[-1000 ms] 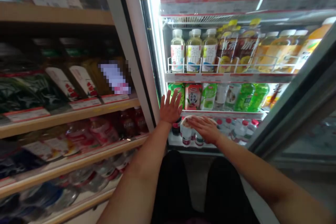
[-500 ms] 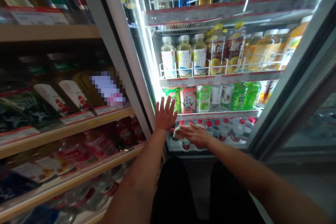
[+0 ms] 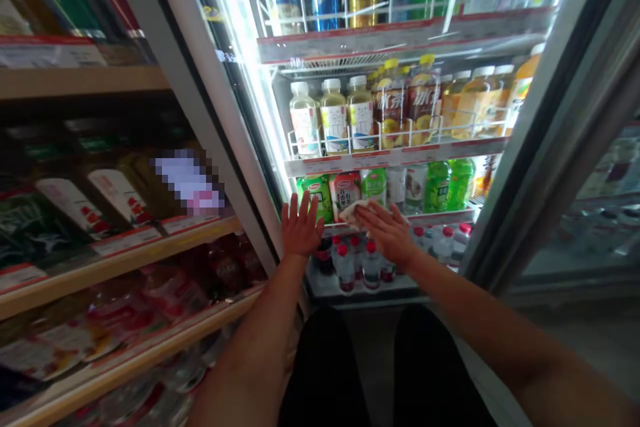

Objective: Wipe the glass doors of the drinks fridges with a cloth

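Note:
My left hand point(image 3: 302, 224) is spread flat, fingers up, at the lower left of the lit drinks fridge, in front of a green drink carton point(image 3: 316, 195). It appears to lean on the fridge's glass door and holds nothing. Under the stretched fingers of my right hand point(image 3: 389, 230) is a crumpled white cloth point(image 3: 354, 211), partly covered by the hand. The cloth sits in front of a red drink carton point(image 3: 346, 191) and the shelf edge below it, seemingly pressed to the glass.
Behind the hands, fridge shelves point(image 3: 395, 159) hold bottles and cans, with small red-capped bottles point(image 3: 371, 265) at the bottom. To the left, a wooden shelf point(image 3: 120, 248) carries more drinks. A door frame point(image 3: 543, 140) stands at the right. My knees point(image 3: 327, 360) are below.
My right hand has moved up with the cloth, from in front of the bottom bottles to the carton shelf's edge. The left hand stays spread in nearly the same place. The view has shifted slightly.

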A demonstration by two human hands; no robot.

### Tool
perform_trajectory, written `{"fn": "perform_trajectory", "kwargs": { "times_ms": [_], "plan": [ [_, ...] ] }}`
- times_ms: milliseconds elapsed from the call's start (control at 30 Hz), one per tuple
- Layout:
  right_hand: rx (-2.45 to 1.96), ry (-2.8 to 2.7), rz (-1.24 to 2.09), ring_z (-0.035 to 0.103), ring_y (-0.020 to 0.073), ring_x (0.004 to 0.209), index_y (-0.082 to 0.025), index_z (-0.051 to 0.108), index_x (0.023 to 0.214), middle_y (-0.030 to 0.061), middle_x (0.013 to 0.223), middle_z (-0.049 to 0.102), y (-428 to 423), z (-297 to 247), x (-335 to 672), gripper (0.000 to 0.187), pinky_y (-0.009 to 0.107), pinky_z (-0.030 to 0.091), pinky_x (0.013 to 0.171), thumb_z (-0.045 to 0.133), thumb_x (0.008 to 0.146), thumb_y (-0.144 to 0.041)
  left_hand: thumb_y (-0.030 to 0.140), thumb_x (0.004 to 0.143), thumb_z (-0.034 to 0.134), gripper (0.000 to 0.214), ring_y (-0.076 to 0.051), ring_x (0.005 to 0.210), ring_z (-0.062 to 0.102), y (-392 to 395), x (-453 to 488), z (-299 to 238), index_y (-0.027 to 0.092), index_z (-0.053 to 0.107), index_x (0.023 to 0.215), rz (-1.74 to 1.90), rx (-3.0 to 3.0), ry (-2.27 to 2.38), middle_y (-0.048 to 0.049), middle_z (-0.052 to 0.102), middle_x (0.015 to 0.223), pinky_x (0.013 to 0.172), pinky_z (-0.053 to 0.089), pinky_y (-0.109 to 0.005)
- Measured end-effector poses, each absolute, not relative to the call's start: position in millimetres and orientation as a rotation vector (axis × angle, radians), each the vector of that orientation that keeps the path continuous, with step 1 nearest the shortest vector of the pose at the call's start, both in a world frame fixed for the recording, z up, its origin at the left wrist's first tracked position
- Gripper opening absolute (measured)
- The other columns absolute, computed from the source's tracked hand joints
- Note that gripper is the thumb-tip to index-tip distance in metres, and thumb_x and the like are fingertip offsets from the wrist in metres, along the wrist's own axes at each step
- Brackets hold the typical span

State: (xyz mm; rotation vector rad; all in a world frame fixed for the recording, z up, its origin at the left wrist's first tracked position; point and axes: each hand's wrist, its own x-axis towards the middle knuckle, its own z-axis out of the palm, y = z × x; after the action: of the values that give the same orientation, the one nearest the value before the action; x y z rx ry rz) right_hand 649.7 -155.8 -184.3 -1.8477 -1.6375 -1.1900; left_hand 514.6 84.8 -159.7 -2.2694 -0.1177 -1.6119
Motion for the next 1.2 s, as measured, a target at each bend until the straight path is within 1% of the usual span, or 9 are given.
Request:
{"fn": "perform_trajectory", "kwargs": {
  "times_ms": [67,233,300,467,633,733,900,1100,1200],
  "plan": [
    [-1.84,-1.677,-1.179,0.031,0.0197,0.156,-0.024,0.041,0.159,0.0032,0.155,0.053,-162,-197,649,0.064,0.046,0.004,0.134,0.047,0.097,-0.007,0.035,0.106,0.048,0.058,-0.025,0.159,0.01,84,515,-160,0.02,0.039,0.161,-1.618,-2.278,-0.127,-0.0116,0.042,0.16,0.132,0.009,-0.05],
    [-1.741,-2.051,-1.066,0.054,0.012,0.14,-0.03,0.052,0.151,-0.0015,0.145,0.063,-192,-243,661,0.064,0.034,0.033,0.125,0.049,0.093,-0.002,0.032,0.106,0.049,0.061,-0.025,0.159,0.01,86,517,-161,0.021,0.032,0.164,-1.674,-2.288,-0.09,-0.0105,0.04,0.162,0.132,0.008,-0.05],
    [-1.749,-2.039,-1.087,0.052,0.0113,0.141,-0.03,0.05,0.152,-0.0024,0.146,0.062,-205,-235,675,0.064,0.033,0.03,0.126,0.049,0.094,-0.002,0.032,0.105,0.049,0.063,-0.026,0.159,0.01,86,517,-161,0.022,0.031,0.164,-1.673,-2.294,-0.084,-0.0109,0.039,0.162,0.132,0.008,-0.051],
    [-1.866,-1.682,-1.253,0.038,0.0137,0.152,-0.034,0.039,0.158,-0.0034,0.151,0.056,-225,-192,697,0.062,0.041,0.004,0.133,0.047,0.102,-0.009,0.036,0.106,0.046,0.061,-0.026,0.159,0.011,88,518,-162,0.021,0.033,0.163,-1.668,-2.273,-0.122,-0.0128,0.042,0.161,0.131,0.011,-0.052],
    [-1.888,-1.708,-1.207,0.043,0.0152,0.149,-0.032,0.04,0.158,-0.0016,0.149,0.058,-241,-218,690,0.071,0.04,0.013,0.132,0.045,0.095,0.0,0.038,0.106,0.043,0.059,-0.026,0.159,0.011,89,519,-163,0.021,0.035,0.163,-1.658,-2.282,-0.156,-0.0135,0.045,0.159,0.13,0.013,-0.052],
    [-1.877,-1.773,-1.227,0.045,0.0126,0.147,-0.033,0.044,0.156,-0.004,0.148,0.06,-251,-222,695,0.07,0.037,0.009,0.133,0.043,0.095,0.0,0.037,0.106,0.044,0.06,-0.027,0.159,0.011,89,519,-162,0.022,0.032,0.164,-1.659,-2.26,-0.152,-0.0137,0.043,0.16,0.13,0.014,-0.054],
    [-1.967,-1.134,-1.356,0.026,0.0234,0.158,-0.024,0.046,0.156,0.0069,0.158,0.05,-253,-190,719,0.055,0.051,0.012,0.132,0.045,0.102,-0.016,0.035,0.106,0.046,0.063,-0.026,0.159,0.008,88,519,-161,0.024,0.028,0.165,-1.696,-2.242,-0.112,-0.0118,0.038,0.164,0.13,0.014,-0.054],
    [-1.928,-0.669,-1.234,0.016,0.0346,0.16,-0.019,0.02,0.167,0.0177,0.17,0.022,-246,-239,711,0.066,0.067,0.029,0.122,0.034,0.102,-0.019,0.034,0.104,0.048,0.062,-0.028,0.159,0.008,89,520,-164,0.024,0.033,0.164,-1.685,-2.36,-0.126,-0.0113,0.036,0.164,0.131,0.008,-0.056],
    [-1.937,-0.632,-1.213,0.015,0.0382,0.159,-0.018,0.014,0.167,0.0203,0.17,0.022,-250,-259,712,0.069,0.071,0.03,0.119,0.033,0.101,-0.018,0.033,0.104,0.047,0.063,-0.026,0.159,0.008,87,519,-163,0.025,0.03,0.165,-1.677,-2.369,-0.136,-0.0107,0.036,0.164,0.131,0.007,-0.054]
  ]
}}
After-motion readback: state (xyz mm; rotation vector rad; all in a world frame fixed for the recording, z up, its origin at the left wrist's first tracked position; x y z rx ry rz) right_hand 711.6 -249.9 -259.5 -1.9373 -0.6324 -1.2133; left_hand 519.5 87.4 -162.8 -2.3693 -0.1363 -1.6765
